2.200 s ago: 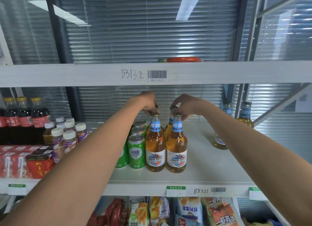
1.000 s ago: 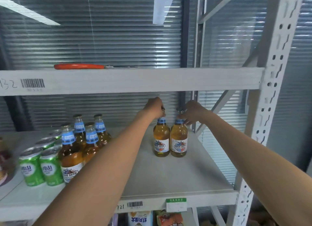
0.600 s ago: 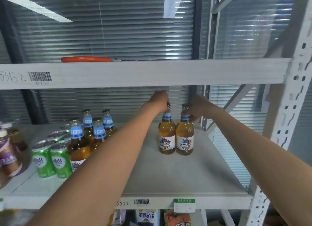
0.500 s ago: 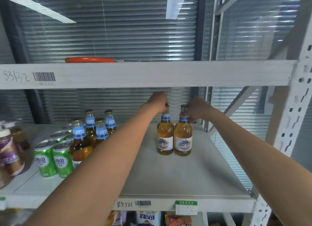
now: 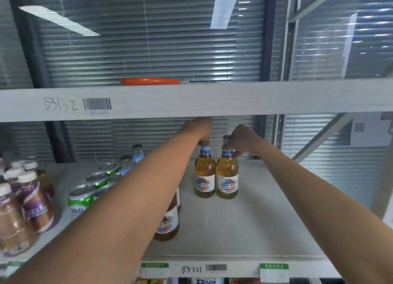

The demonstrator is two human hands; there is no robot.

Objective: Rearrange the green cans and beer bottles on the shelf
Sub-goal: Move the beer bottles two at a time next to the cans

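Observation:
Two amber beer bottles with blue neck labels stand side by side on the grey shelf [image 5: 244, 226]. My left hand [image 5: 200, 127] grips the top of the left bottle [image 5: 204, 177]. My right hand [image 5: 241, 140] pinches the cap and neck of the right bottle [image 5: 227, 178]. Both bottles are upright and appear to touch the shelf. Left of them stand several green cans [image 5: 81, 201] and more beer bottles [image 5: 168, 222], partly hidden behind my left forearm.
Purple-labelled drink bottles with white caps [image 5: 32, 201] crowd the shelf's left end. An orange-handled tool [image 5: 150, 81] lies on the upper shelf [image 5: 234, 99]. A diagonal brace and upright post stand at the right. Bare shelf surface lies in front of and right of the two held bottles.
My hands left the bottles beside the cans and went to two bottles at the right. Since half a second ago the view shifted right; the grip on both tops is unchanged.

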